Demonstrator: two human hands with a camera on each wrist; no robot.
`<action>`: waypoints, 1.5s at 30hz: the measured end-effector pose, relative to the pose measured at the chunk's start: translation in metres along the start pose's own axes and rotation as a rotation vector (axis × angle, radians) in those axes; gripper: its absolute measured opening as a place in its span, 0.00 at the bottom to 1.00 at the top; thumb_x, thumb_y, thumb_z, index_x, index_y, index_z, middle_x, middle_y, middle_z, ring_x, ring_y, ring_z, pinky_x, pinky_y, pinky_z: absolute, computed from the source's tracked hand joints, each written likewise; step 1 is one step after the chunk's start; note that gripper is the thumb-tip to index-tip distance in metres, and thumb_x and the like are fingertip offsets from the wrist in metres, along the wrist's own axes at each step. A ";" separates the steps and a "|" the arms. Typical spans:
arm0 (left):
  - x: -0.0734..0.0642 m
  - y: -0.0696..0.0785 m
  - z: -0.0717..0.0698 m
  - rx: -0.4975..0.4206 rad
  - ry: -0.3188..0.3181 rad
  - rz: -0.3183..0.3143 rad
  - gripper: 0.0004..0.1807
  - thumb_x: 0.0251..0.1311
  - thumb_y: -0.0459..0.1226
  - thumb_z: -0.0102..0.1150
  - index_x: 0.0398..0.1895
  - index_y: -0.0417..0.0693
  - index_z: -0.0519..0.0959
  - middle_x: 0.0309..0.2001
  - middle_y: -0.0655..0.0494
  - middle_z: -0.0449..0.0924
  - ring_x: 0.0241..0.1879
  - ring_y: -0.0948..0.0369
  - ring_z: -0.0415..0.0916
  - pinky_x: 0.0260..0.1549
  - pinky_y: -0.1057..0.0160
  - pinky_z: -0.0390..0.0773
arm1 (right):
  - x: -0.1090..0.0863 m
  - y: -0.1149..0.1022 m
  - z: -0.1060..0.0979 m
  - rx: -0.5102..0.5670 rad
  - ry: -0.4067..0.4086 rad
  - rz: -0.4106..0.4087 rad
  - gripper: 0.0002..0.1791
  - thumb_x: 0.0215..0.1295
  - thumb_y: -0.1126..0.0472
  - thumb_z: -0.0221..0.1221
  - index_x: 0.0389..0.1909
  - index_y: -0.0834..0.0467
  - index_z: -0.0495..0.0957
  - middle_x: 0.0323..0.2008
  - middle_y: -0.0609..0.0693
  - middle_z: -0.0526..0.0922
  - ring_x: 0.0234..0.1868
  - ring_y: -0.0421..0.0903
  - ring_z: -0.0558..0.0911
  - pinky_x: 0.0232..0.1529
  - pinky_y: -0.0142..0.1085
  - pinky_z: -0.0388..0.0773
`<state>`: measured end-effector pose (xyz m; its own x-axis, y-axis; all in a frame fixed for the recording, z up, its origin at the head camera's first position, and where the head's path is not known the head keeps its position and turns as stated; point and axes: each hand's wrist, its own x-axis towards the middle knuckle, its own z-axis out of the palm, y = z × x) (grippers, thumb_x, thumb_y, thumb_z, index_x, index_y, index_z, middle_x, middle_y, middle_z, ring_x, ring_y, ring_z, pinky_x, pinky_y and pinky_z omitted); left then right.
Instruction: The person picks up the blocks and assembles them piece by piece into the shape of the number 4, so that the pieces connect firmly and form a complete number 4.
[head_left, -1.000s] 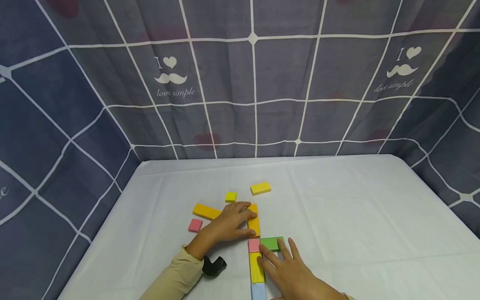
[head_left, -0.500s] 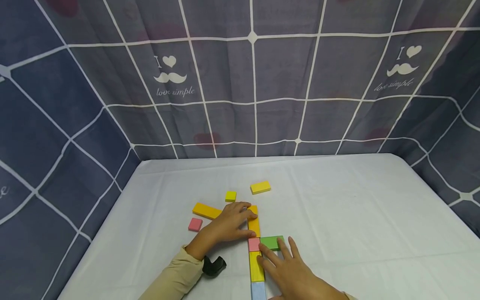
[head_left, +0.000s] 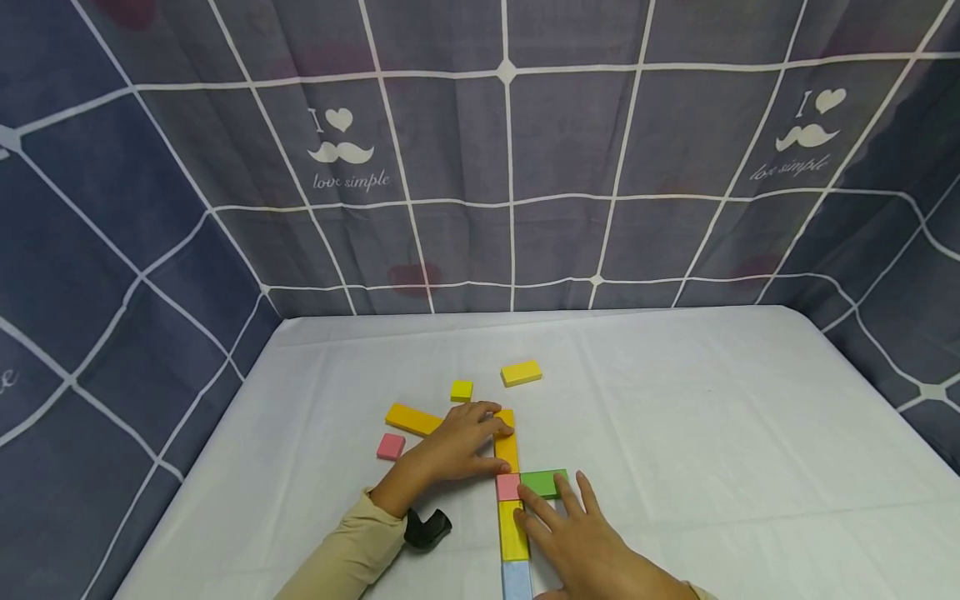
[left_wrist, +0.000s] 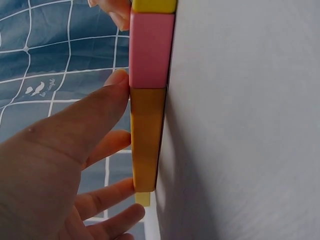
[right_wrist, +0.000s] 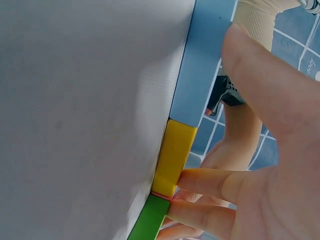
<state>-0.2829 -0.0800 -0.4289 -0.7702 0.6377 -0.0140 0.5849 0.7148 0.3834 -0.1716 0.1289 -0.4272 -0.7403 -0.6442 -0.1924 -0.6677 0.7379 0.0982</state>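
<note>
Wooden blocks lie end to end in a column on the white table: an orange block (head_left: 507, 456) farthest, then a pink square block (head_left: 507, 487), a yellow block (head_left: 513, 542) and a light-blue block (head_left: 517, 581). A green block (head_left: 542, 483) sticks out to the right beside the pink one. With extended fingers, my left hand (head_left: 459, 446) touches the orange block's top, its thumb at the joint with the pink block (left_wrist: 151, 50). My right hand (head_left: 581, 546) is spread, fingertips on the yellow and green blocks, thumb at the light-blue block (right_wrist: 205, 60).
Beyond the left hand lie another orange block (head_left: 414, 419), a pink square block (head_left: 391, 447), a small yellow block (head_left: 461, 391) and a longer yellow block (head_left: 521, 373). A black wrist device (head_left: 427, 530) sits at the left sleeve. Grey checked cloth (head_left: 570, 150) hangs behind the table.
Both hands keep their places on the blocks. The whole head view has shifted very slightly; no block has visibly moved relative to the others.
</note>
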 end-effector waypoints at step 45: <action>-0.004 0.006 -0.003 0.129 0.031 0.038 0.28 0.54 0.58 0.60 0.54 0.55 0.78 0.64 0.51 0.68 0.65 0.50 0.62 0.65 0.48 0.63 | 0.001 0.000 0.000 0.064 -0.022 0.005 0.48 0.42 0.23 0.57 0.62 0.48 0.66 0.70 0.48 0.63 0.64 0.68 0.66 0.60 0.66 0.60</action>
<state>-0.2775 -0.0789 -0.4240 -0.7530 0.6574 0.0273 0.6401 0.7224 0.2615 -0.1724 0.1278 -0.4270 -0.7416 -0.6361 -0.2132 -0.6568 0.7532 0.0371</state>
